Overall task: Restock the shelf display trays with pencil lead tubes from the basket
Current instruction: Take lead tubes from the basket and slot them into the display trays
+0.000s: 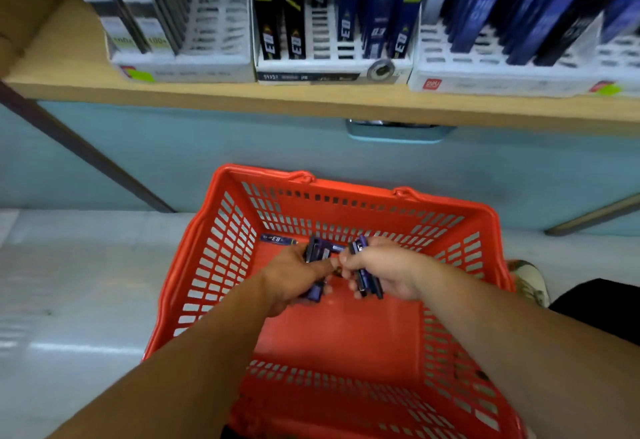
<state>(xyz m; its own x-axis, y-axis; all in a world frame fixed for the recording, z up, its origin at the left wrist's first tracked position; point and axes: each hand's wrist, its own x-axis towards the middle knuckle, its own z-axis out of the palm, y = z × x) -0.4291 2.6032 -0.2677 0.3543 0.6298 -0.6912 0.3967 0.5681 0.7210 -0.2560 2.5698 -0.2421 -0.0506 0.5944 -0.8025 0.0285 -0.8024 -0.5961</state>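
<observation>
In the lower centre of the frame, both hands work inside the red basket [214,265], which stands on the pale floor below the shelf [242,95].

**Grip.** The left hand [294,275] has its fingers curled round a small left bundle [316,254] of dark blue pencil lead tubes. The right hand [388,272] is clamped on a right bundle [367,282] of the same kind, its ends showing above and below the fist. The two hands meet at the thumbs. How many tubes each holds cannot be told.

**Location of stock.** One loose tube [278,239] lies flat on the basket floor near the far left corner. In the upper part of the frame, the middle tray [332,67] and the right tray [485,81] hold upright packs and show vacant slots.

**Handling assessment.** The tubes appear to be slim, rigid and light plastic cases, probably smooth and liable to slide against one another when bunched. The contents are likely brittle, so dropping is to be avoided. The loose tube is best pinched across its narrow sides near mid-length. The bundles should be gripped round the middle, with the ends left free for slotting into the trays.
</observation>
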